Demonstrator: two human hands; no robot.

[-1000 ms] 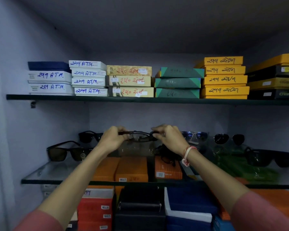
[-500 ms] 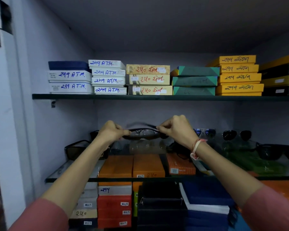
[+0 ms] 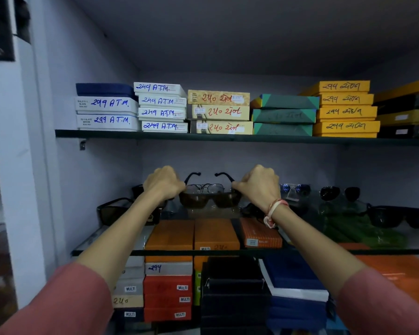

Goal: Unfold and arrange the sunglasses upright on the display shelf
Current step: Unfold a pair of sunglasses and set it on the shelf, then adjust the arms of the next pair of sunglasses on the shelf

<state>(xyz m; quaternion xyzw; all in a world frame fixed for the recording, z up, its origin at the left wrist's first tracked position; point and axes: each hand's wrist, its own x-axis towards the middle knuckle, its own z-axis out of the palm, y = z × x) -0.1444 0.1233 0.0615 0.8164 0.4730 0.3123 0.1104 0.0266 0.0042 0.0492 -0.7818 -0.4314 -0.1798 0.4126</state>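
Note:
I hold a pair of brown-lensed sunglasses by its two ends, just above the glass display shelf. My left hand grips the left hinge and my right hand grips the right one. Both temple arms are spread and point toward the back wall, tips curved upward. A clear-lensed wire frame stands right behind it. Dark sunglasses stand at the left, partly behind my left forearm. More pairs stand at the right: blue-lensed, round dark, and large black.
Orange boxes show through the glass shelf, with stacked boxes below. The upper shelf carries rows of labelled boxes. The white cabinet side wall stands close on the left. Green reflections cover the shelf's right part.
The temple arms have swung out from folded to spread. The sunglasses have tipped so the lenses face me, and they sit lower, near the shelf. My view shifted left.

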